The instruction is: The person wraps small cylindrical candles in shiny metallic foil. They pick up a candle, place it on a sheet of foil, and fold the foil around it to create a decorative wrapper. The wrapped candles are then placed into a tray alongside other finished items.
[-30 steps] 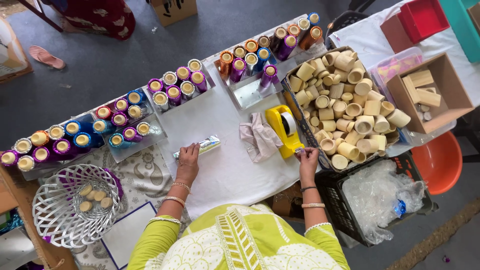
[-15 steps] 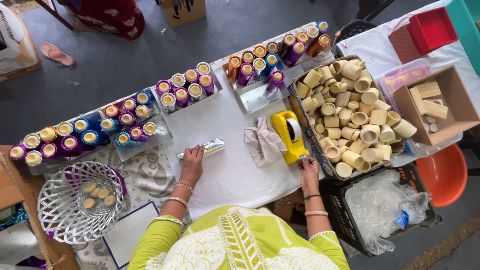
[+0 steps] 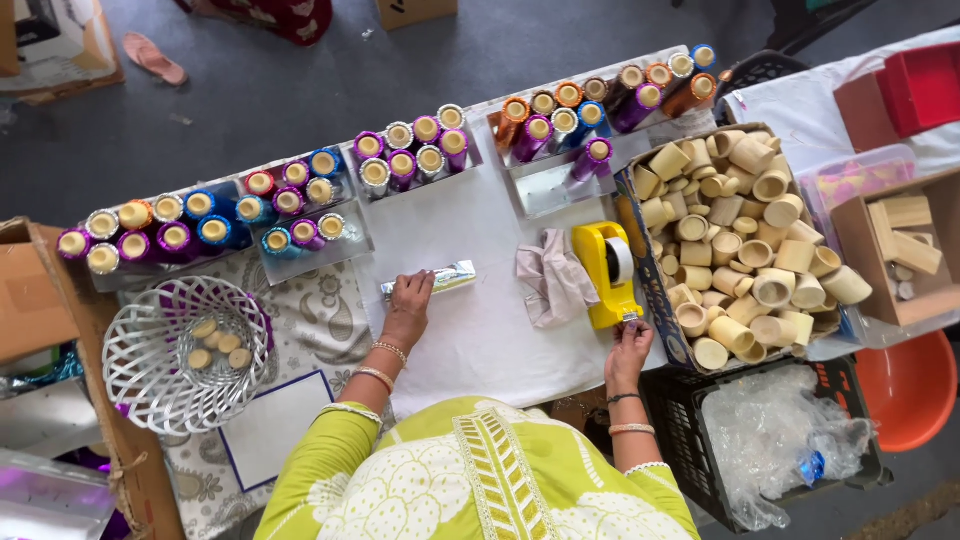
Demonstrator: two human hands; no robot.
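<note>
My left hand (image 3: pixel 408 302) rests fingers-down on a silver foil-wrapped tube (image 3: pixel 448 277) that lies on the white table sheet (image 3: pixel 480 340). My right hand (image 3: pixel 628 348) is at the near end of a yellow tape dispenser (image 3: pixel 603 268), with its fingertips pinched at the cutter where the tape end sits. A crumpled pale cloth (image 3: pixel 553 282) lies between the tube and the dispenser.
Trays of upright foil-covered tubes (image 3: pixel 300 205) in purple, blue, silver and orange line the far edge. A crate of bare cardboard tubes (image 3: pixel 740 250) stands at the right. A white wire basket (image 3: pixel 135 385) with small discs sits at the left, an orange bowl (image 3: pixel 905 392) at far right.
The view has shifted slightly. My left hand stays on the foil tube and my right hand stays at the dispenser's near end.
</note>
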